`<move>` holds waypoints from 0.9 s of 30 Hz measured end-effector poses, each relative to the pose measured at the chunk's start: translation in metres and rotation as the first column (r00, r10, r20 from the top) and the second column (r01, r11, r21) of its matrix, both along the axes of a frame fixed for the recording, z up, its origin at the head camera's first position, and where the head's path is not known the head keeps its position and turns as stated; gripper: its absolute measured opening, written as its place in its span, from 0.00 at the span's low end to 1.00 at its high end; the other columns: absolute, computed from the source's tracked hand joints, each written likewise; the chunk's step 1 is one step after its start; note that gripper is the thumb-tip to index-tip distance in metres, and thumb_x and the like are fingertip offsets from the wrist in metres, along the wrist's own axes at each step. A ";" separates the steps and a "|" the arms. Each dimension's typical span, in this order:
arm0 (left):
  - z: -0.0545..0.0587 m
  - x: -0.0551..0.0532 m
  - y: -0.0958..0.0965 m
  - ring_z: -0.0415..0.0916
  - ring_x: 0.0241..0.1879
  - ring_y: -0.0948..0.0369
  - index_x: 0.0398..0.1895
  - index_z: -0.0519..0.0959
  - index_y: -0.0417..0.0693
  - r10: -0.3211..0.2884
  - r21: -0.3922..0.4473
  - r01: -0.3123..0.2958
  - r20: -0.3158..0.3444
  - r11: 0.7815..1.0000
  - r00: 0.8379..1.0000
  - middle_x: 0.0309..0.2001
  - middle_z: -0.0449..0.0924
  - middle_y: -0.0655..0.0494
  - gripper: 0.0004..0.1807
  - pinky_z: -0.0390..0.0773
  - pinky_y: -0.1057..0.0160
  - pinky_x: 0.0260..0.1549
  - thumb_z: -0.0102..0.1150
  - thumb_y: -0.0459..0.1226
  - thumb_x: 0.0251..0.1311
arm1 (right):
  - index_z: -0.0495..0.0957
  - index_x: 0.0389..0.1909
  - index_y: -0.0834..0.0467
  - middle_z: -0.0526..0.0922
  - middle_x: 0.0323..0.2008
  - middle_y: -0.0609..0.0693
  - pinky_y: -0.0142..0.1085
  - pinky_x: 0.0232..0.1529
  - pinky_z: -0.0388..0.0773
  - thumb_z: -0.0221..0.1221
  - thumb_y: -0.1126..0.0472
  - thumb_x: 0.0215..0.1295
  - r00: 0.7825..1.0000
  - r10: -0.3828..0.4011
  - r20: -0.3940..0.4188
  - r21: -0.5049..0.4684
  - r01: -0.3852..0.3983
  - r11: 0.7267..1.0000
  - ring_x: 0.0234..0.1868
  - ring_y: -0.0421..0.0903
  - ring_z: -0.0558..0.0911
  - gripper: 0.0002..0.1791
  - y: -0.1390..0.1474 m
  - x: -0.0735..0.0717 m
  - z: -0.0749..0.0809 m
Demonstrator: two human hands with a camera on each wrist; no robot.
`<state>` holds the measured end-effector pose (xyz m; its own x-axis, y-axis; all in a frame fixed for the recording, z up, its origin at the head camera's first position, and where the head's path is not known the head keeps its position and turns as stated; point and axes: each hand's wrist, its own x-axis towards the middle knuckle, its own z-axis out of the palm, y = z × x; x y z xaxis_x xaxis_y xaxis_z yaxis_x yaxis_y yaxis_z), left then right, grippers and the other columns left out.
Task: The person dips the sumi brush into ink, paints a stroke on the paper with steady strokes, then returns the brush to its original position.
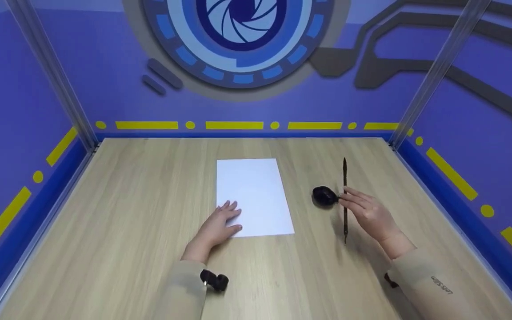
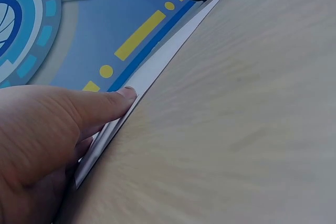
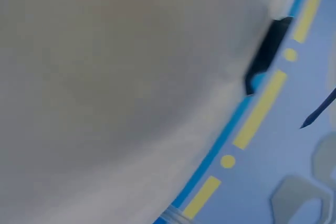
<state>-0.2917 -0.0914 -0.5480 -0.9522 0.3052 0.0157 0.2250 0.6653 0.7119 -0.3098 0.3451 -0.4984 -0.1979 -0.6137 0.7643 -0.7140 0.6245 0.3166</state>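
A sheet of white paper point(image 1: 258, 191) lies on the wooden table, its near edge seen at a low angle in the left wrist view. My left hand point(image 1: 218, 224) rests on its near left corner with fingers spread, the thumb point(image 2: 113, 104) along the near edge. To the right, my right hand point(image 1: 369, 215) pinches a thin dark writing brush point(image 1: 345, 222) around its middle. One pointed end aims at the back wall, and the right wrist view catches only that tip point(image 3: 315, 116). A small black rounded dish point(image 1: 324, 196) sits just left of the right fingertips.
The wooden table point(image 1: 149, 200) is enclosed by blue printed walls point(image 1: 105, 89) at the back and sides. Metal posts point(image 1: 434, 75) stand at the far corners. A black wrist strap piece point(image 1: 214, 281) sticks out from the left sleeve.
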 end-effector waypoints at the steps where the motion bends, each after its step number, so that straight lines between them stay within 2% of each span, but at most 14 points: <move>1: 0.000 0.000 0.000 0.48 0.83 0.47 0.72 0.72 0.42 0.003 0.002 -0.003 0.002 1.000 1.000 0.81 0.59 0.49 0.30 0.47 0.42 0.83 0.63 0.41 0.69 | 0.88 0.41 0.63 0.92 0.42 0.55 0.37 0.51 0.87 0.48 0.65 0.81 1.000 0.000 -0.004 -0.069 -0.001 0.998 0.45 0.55 0.90 0.19 -0.005 -0.001 0.002; 4: 0.000 0.001 -0.001 0.48 0.83 0.47 0.72 0.72 0.42 0.013 0.008 -0.013 0.002 1.000 1.000 0.81 0.59 0.49 0.30 0.48 0.42 0.82 0.63 0.40 0.69 | 0.89 0.40 0.65 0.92 0.40 0.58 0.29 0.61 0.82 0.60 0.72 0.71 1.000 0.009 0.001 -0.328 -0.008 0.945 0.47 0.53 0.90 0.09 -0.020 -0.002 0.008; 6: 0.000 0.001 0.000 0.48 0.83 0.48 0.72 0.72 0.43 0.016 0.007 -0.016 0.000 1.000 1.000 0.81 0.59 0.50 0.30 0.48 0.43 0.83 0.63 0.40 0.70 | 0.88 0.38 0.66 0.92 0.39 0.60 0.25 0.62 0.80 0.65 0.79 0.60 1.000 0.018 0.018 -0.527 -0.006 0.850 0.47 0.50 0.91 0.10 -0.031 -0.003 0.014; 7: 0.000 0.001 0.000 0.48 0.83 0.47 0.72 0.72 0.42 0.013 0.007 -0.013 -0.002 1.000 1.000 0.81 0.59 0.49 0.29 0.48 0.42 0.82 0.63 0.40 0.70 | 0.88 0.37 0.68 0.91 0.39 0.60 0.24 0.59 0.81 0.66 0.83 0.55 0.999 0.033 0.037 -0.628 -0.002 0.778 0.47 0.47 0.91 0.12 -0.036 -0.002 0.018; 8: -0.001 0.001 0.000 0.48 0.83 0.47 0.72 0.72 0.42 0.009 0.006 -0.009 -0.005 1.000 1.000 0.80 0.59 0.49 0.29 0.48 0.43 0.83 0.63 0.40 0.70 | 0.88 0.36 0.68 0.92 0.38 0.59 0.24 0.56 0.83 0.66 0.85 0.51 0.996 0.066 0.064 -0.729 0.001 0.685 0.46 0.45 0.91 0.14 -0.041 -0.001 0.022; 10: -0.001 0.001 0.000 0.49 0.83 0.47 0.72 0.72 0.41 0.002 0.007 -0.002 -0.008 1.000 1.000 0.80 0.59 0.48 0.29 0.48 0.43 0.83 0.63 0.40 0.70 | 0.87 0.37 0.71 0.92 0.37 0.54 0.24 0.51 0.85 0.66 0.85 0.53 0.987 0.119 0.109 -0.884 0.042 0.465 0.45 0.40 0.91 0.12 -0.048 0.001 0.032; 12: -0.001 0.001 0.000 0.49 0.83 0.47 0.72 0.72 0.41 0.001 0.010 -0.001 -0.007 1.000 1.000 0.80 0.59 0.48 0.29 0.48 0.43 0.83 0.63 0.40 0.69 | 0.85 0.39 0.73 0.92 0.36 0.49 0.25 0.47 0.87 0.66 0.79 0.59 0.967 0.206 0.150 -0.971 0.105 0.216 0.42 0.39 0.91 0.07 -0.052 0.003 0.042; 13: -0.001 0.001 0.000 0.49 0.83 0.47 0.71 0.72 0.41 0.002 0.011 -0.002 -0.007 1.000 1.000 0.80 0.59 0.48 0.29 0.48 0.43 0.83 0.63 0.40 0.69 | 0.85 0.40 0.73 0.92 0.37 0.48 0.26 0.46 0.87 0.67 0.76 0.61 0.957 0.239 0.163 -0.984 0.141 0.105 0.41 0.38 0.91 0.07 -0.052 0.003 0.046; 14: 0.000 0.001 0.001 0.48 0.83 0.47 0.72 0.72 0.41 0.003 0.011 -0.003 -0.004 1.000 1.000 0.80 0.59 0.48 0.29 0.47 0.43 0.83 0.63 0.40 0.69 | 0.84 0.42 0.72 0.91 0.37 0.46 0.26 0.46 0.87 0.68 0.72 0.63 0.950 0.262 0.170 -0.985 0.173 0.013 0.40 0.39 0.91 0.08 -0.052 0.003 0.049; 15: 0.000 0.001 0.000 0.49 0.83 0.47 0.71 0.72 0.40 0.000 0.010 0.000 -0.005 1.000 1.000 0.80 0.59 0.48 0.30 0.48 0.43 0.83 0.63 0.39 0.69 | 0.84 0.43 0.71 0.91 0.37 0.46 0.27 0.45 0.88 0.69 0.68 0.63 0.946 0.271 0.179 -0.978 0.201 -0.056 0.40 0.39 0.91 0.11 -0.051 0.003 0.051; 17: 0.000 0.001 0.001 0.48 0.83 0.47 0.72 0.72 0.41 -0.001 0.011 0.001 -0.003 1.000 1.000 0.80 0.59 0.48 0.30 0.47 0.43 0.83 0.63 0.40 0.69 | 0.84 0.44 0.68 0.90 0.38 0.49 0.27 0.41 0.88 0.69 0.64 0.64 0.939 0.295 0.179 -0.958 0.235 -0.167 0.38 0.40 0.91 0.12 -0.048 0.002 0.051; 19: -0.001 0.001 0.000 0.48 0.83 0.47 0.72 0.72 0.41 -0.003 0.013 0.003 -0.001 1.000 1.000 0.80 0.59 0.48 0.30 0.47 0.43 0.83 0.63 0.40 0.69 | 0.84 0.43 0.66 0.89 0.38 0.51 0.26 0.38 0.88 0.69 0.63 0.64 0.939 0.299 0.168 -0.939 0.244 -0.240 0.36 0.41 0.92 0.11 -0.045 -0.001 0.048; 23: -0.001 0.001 0.000 0.48 0.83 0.46 0.72 0.72 0.40 -0.011 0.015 0.011 -0.006 1.000 1.000 0.80 0.59 0.48 0.30 0.47 0.42 0.82 0.63 0.39 0.69 | 0.82 0.44 0.65 0.88 0.37 0.52 0.25 0.31 0.85 0.68 0.63 0.65 0.924 0.338 0.177 -0.886 0.299 -0.354 0.33 0.42 0.91 0.11 -0.036 -0.004 0.037; 27: -0.001 0.001 0.000 0.48 0.83 0.46 0.72 0.72 0.40 -0.008 0.010 0.008 -0.007 1.000 1.000 0.80 0.59 0.48 0.30 0.47 0.41 0.82 0.63 0.40 0.69 | 0.82 0.41 0.62 0.87 0.34 0.51 0.24 0.27 0.83 0.69 0.62 0.64 0.890 0.404 0.210 -0.825 0.383 -0.415 0.29 0.43 0.91 0.10 -0.023 -0.007 0.023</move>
